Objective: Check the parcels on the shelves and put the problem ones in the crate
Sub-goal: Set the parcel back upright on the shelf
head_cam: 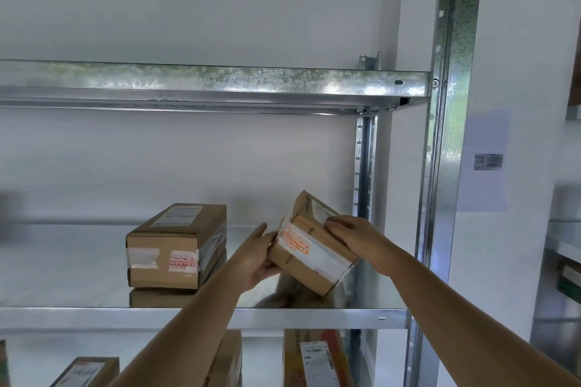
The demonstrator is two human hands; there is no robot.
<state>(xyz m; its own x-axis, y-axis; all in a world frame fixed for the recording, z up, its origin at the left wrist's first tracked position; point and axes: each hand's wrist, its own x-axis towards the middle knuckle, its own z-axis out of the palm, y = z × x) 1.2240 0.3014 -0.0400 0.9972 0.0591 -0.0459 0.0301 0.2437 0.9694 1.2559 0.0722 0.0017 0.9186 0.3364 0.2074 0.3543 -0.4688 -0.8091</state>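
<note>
A small brown cardboard parcel (306, 245) with clear tape and orange print is tilted above the middle metal shelf (78, 280). My left hand (257, 256) grips its lower left edge and my right hand (349, 237) presses on its top right side. A second taped brown parcel (176, 245) with a white label rests flat on the same shelf to the left. No crate is in view.
Three more parcels (316, 358) stand on the shelf below, partly hidden by my arms. The top shelf beam (213, 80) runs overhead. A steel upright (446, 135) stands at the right, with another rack (562, 261) beyond it.
</note>
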